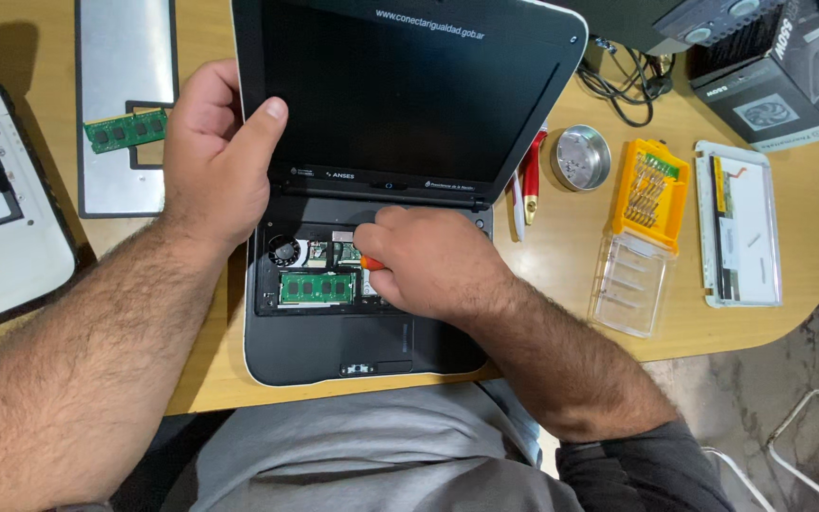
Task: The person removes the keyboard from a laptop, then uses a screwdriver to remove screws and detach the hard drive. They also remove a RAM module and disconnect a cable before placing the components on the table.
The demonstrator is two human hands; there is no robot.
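Note:
A small black laptop [334, 351] lies open on the wooden table, its keyboard removed so the inside shows: a small fan [284, 251] and a green memory module [316, 288]. My left hand [215, 156] grips the left edge of the dark screen [391, 85], thumb on the bezel. My right hand [428, 265] is closed around a screwdriver with an orange handle [372, 264], its tip down in the open bay; most of the tool is hidden by my fingers.
The removed keyboard [125, 57] lies face down at the back left with a loose green memory stick [125, 131] on it. A white device [2, 228] sits far left. Right of the laptop: a red pen [531, 180], round metal tin [581, 157], orange bit set [654, 185], its clear lid [629, 284], a bare display panel [739, 223], boxes behind.

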